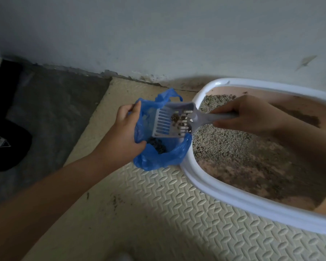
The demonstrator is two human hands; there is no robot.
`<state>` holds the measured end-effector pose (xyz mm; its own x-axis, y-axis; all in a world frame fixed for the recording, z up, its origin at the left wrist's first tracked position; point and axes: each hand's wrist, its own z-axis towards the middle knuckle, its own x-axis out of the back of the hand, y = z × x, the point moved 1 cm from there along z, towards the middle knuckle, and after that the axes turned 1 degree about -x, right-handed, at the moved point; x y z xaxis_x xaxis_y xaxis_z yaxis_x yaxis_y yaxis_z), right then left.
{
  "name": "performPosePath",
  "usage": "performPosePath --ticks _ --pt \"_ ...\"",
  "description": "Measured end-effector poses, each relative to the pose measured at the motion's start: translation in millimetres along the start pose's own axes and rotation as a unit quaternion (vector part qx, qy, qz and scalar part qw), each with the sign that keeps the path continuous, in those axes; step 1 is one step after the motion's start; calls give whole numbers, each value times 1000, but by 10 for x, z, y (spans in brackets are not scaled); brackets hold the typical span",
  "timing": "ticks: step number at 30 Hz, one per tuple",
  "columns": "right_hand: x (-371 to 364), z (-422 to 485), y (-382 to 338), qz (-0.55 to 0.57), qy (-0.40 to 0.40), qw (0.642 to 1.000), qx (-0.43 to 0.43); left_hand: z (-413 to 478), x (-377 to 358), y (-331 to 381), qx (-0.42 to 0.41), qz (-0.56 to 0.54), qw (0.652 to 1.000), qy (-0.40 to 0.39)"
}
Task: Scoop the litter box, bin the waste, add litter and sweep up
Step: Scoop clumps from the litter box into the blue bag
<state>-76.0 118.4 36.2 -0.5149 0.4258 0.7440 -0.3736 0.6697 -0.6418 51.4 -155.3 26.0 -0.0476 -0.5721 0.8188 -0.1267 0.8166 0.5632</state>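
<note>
A white-rimmed litter box [233, 196] with a pink inside lies at the right, holding grey litter [220, 144] and dark patches. My right hand [248, 115] grips the handle of a pale slotted scoop [169, 121]. The scoop's blade hangs over the mouth of a blue plastic bag [158, 159] just left of the box. Dark clumps [177, 117] sit on the blade near the handle. My left hand [124, 129] grips the bag's left edge and holds it apart. More dark waste [156, 146] lies inside the bag.
A cream textured foam mat [158, 213] covers the floor, with scattered litter specks [117, 200]. Bare grey floor [45, 113] and a black object [6, 129] lie at the left. A pale wall [158, 34] runs right behind the box and bag.
</note>
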Motion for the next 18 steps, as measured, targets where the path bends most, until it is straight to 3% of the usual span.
performPosePath --ticks 4,8,13,18 --pt "-158 231 -256 -53 -49 997 7 -28 20 -33 8 -24 1000 4" --pt "-241 304 -420 -120 -45 991 34 8 48 -41 7 -44 999 14" --pt "-349 232 -521 -296 48 944 137 50 44 -56 4 -44 999 16" --pt "-523 173 -477 -362 111 902 208 58 36 -54 6 -44 999 15"
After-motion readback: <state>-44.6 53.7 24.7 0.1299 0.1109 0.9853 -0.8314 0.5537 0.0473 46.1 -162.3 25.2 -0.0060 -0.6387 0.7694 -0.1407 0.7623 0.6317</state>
